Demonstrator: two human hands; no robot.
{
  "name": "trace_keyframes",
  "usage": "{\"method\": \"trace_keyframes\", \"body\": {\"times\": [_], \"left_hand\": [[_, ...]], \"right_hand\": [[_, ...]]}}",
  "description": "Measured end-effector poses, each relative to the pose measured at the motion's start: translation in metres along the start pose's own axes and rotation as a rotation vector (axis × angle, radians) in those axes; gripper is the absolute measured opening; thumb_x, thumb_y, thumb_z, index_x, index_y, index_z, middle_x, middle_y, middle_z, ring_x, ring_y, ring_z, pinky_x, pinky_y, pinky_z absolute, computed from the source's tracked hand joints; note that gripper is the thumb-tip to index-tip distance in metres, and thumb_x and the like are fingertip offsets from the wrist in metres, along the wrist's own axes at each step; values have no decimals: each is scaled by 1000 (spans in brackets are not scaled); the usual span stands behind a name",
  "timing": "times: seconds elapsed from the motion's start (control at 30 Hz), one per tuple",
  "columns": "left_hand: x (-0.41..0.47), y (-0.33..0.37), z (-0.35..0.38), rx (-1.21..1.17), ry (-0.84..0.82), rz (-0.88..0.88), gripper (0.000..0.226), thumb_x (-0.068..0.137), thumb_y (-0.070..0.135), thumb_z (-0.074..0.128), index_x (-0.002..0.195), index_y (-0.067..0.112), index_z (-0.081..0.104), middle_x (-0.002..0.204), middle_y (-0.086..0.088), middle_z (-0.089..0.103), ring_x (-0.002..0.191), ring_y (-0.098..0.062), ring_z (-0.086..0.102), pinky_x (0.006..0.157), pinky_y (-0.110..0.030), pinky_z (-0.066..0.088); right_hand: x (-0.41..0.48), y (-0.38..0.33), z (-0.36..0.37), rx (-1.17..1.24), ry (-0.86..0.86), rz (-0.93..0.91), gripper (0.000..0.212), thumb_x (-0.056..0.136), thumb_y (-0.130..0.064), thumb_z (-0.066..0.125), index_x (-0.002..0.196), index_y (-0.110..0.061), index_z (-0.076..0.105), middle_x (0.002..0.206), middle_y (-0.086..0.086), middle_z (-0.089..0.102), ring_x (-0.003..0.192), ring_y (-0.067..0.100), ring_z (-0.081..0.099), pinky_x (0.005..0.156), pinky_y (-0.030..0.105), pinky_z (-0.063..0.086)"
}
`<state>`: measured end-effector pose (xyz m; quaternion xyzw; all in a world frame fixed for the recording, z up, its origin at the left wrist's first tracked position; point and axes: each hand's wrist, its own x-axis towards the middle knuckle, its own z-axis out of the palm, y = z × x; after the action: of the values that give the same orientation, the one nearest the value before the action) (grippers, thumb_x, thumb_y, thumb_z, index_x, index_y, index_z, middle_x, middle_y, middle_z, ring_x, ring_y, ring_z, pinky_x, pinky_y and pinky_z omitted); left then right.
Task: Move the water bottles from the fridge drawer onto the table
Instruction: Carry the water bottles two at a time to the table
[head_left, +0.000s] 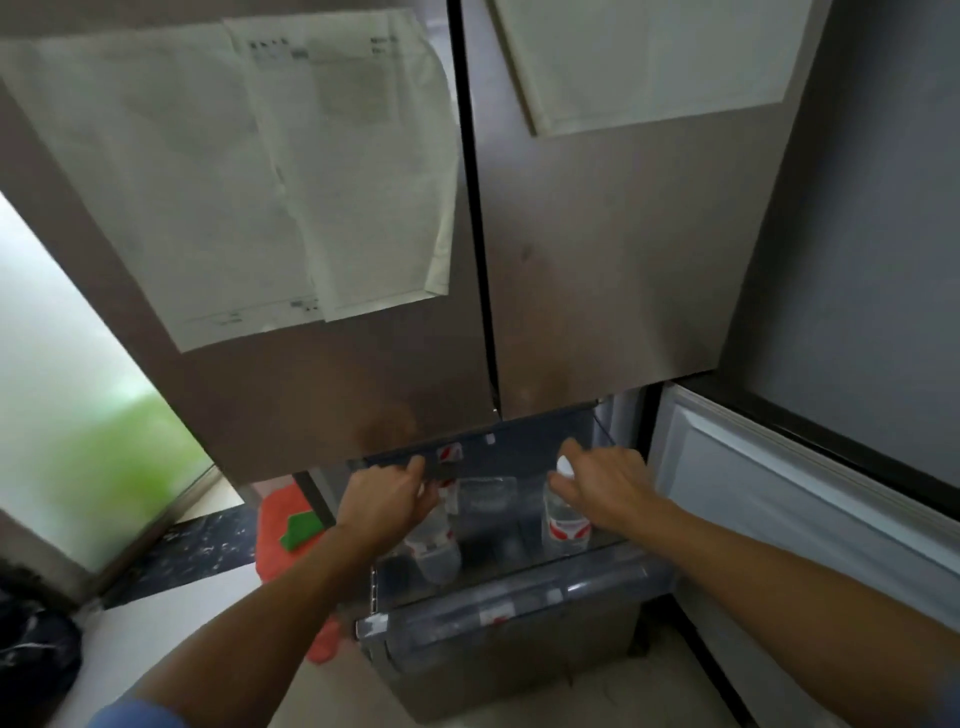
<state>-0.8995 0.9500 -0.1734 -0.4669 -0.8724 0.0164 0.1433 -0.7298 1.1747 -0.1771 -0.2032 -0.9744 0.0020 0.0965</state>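
Note:
The fridge drawer (519, 592) is pulled out low in front of me, a clear grey bin. Two clear water bottles with red-and-white labels stand in it. My left hand (389, 499) is curled over the top of the left water bottle (434, 545), which tilts and has its cap hidden under my fingers. My right hand (608, 493) closes around the neck of the right water bottle (566, 530), which stands upright with its white cap showing between thumb and fingers. No table is in view.
The closed upper fridge doors (597, 260), with papers stuck on them, hang just above my hands. A lower fridge door (779, 493) stands open at the right. A red object (275, 540) lies on the floor to the left, and a black bag (36, 660) at the far left.

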Motion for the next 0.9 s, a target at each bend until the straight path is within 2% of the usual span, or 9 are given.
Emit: {"method": "trace_keyframes", "body": {"times": [0.07, 0.2, 0.33, 0.43, 0.5, 0.57, 0.67, 0.73, 0.9], "left_hand": [[-13, 8, -17, -11, 37, -112, 46, 92, 54, 21, 96, 19, 50, 74, -5, 67, 65, -25, 65, 60, -33, 53], [-49, 29, -59, -59, 92, -326, 30, 95, 51, 41, 89, 22, 49, 71, 1, 64, 56, -17, 59, 53, -29, 49], [-102, 54, -96, 7, 258, -484, 28, 85, 36, 66, 73, 13, 56, 58, -9, 65, 46, -30, 60, 47, -23, 30], [-148, 63, -127, -1, 370, -678, 35, 86, 44, 54, 74, 12, 59, 58, -12, 64, 49, -36, 61, 47, -28, 34], [-184, 63, -144, 18, 397, -746, 43, 84, 50, 40, 75, 13, 60, 58, -11, 64, 50, -34, 61, 47, -30, 39], [-224, 65, -156, 77, 335, -778, 44, 84, 51, 37, 75, 14, 59, 61, -9, 66, 53, -33, 62, 48, -30, 40], [-291, 74, -169, 125, 193, -855, 37, 90, 49, 45, 82, 17, 60, 74, -5, 70, 61, -27, 63, 51, -28, 41], [-342, 80, -180, 111, 129, -943, 33, 92, 48, 50, 89, 17, 61, 82, -3, 71, 65, -23, 62, 57, -31, 49], [-477, 101, -212, 180, 64, -1108, 32, 93, 46, 49, 91, 16, 61, 80, -4, 70, 64, -21, 60, 56, -27, 34]], "right_hand": [[-4, 2, -10, 36, 84, -56, 41, 96, -52, 37, 110, -16, 47, 91, 8, 70, 82, 30, 65, 61, 33, 36], [-15, 0, -37, 193, 193, -172, 37, 95, -52, 39, 107, -19, 48, 87, 5, 70, 77, 30, 65, 62, 34, 41], [-32, -23, -64, 247, 297, -343, 35, 92, -50, 44, 99, -18, 55, 73, 5, 69, 65, 33, 64, 55, 32, 35], [-49, -54, -76, 291, 379, -461, 46, 84, -56, 34, 87, -17, 59, 57, 4, 65, 49, 30, 61, 48, 26, 30], [-66, -79, -83, 325, 368, -546, 54, 83, -59, 25, 90, -17, 60, 59, 4, 66, 50, 28, 61, 49, 24, 25], [-86, -107, -82, 363, 333, -642, 64, 82, -62, 18, 97, -17, 60, 65, 4, 67, 53, 25, 61, 46, 23, 24], [-117, -153, -74, 391, 273, -783, 64, 87, -64, 20, 109, -19, 58, 76, 5, 69, 57, 22, 60, 52, 26, 46], [-143, -186, -72, 379, 247, -866, 56, 89, -61, 25, 110, -21, 58, 79, 6, 67, 59, 21, 57, 54, 26, 42], [-222, -273, -77, 392, 138, -1038, 44, 92, -55, 38, 114, -20, 53, 89, 7, 71, 79, 27, 66, 67, 36, 50]]}}
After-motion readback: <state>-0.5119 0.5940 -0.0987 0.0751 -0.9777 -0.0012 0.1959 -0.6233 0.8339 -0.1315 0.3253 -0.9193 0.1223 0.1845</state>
